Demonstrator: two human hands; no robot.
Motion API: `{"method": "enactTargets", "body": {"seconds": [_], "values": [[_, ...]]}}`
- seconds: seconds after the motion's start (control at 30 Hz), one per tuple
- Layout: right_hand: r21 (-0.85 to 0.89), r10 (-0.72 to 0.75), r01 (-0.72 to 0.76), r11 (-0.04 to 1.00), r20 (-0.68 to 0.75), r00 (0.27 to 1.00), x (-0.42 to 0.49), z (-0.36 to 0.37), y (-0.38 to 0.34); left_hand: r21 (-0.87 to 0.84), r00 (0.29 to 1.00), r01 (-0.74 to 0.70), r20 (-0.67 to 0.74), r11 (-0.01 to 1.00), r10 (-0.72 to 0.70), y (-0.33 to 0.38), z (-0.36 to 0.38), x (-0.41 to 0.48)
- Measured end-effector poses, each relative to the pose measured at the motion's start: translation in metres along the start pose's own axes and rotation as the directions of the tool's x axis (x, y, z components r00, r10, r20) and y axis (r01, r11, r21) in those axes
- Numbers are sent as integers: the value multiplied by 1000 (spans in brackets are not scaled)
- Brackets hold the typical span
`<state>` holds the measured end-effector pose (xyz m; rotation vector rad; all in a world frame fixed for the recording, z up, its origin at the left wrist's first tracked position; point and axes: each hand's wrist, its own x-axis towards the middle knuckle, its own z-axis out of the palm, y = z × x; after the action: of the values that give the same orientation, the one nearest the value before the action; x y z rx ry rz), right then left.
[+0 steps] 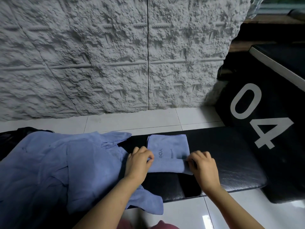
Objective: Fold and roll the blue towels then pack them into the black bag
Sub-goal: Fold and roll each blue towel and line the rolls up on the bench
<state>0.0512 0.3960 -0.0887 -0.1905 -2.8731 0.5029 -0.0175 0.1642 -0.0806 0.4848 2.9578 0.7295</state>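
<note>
Left hand (139, 160) and right hand (202, 164) each pinched a side edge of the folded blue towel (168, 146) on the black bench (231, 162) — printed "YO", the rest hidden. Loose blue towels (66, 171) lay left, a black pad (267, 139) marked "04" right.

Your bench (231, 154) layout
The folded towel (168, 152) lies on it at your 12 o'clock, the loose pile (66, 162) at its 9 o'clock.

Rough white wall (115, 55), tiled floor (132, 120), black bench (231, 154).
</note>
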Motion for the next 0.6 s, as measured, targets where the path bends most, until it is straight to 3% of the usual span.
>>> {"method": "enactTargets", "body": {"seconds": [0.1, 0.2, 0.3, 0.4, 0.47, 0.6], "values": [[-44, -163, 161, 986, -48, 985, -9, -1, 7, -26, 997, -29, 66, 999, 30, -3, -4, 1], [-47, -187, 191, 980, 79, 979, -16, 1, 13, 92, 965, -62, 259, 994, 36, -6, -6, 1], [104, -9, -7, 995, 147, 989, -15, 7, 18, 132, 966, -54, 257, 990, 18, -7, -1, 1], [373, 201, -256, 892, 181, 963, -9, 6, 18, -79, 953, 155, 275, 985, -128, -13, 2, 5], [509, 287, -372, 776, 240, 927, -6, 6, 20, -270, 923, 308, 319, 912, -217, -17, 3, 8], [529, 401, -516, 674, 325, 856, 2, 6, 18, -295, 878, 422, 370, 857, -305, -14, 7, 9]]}}
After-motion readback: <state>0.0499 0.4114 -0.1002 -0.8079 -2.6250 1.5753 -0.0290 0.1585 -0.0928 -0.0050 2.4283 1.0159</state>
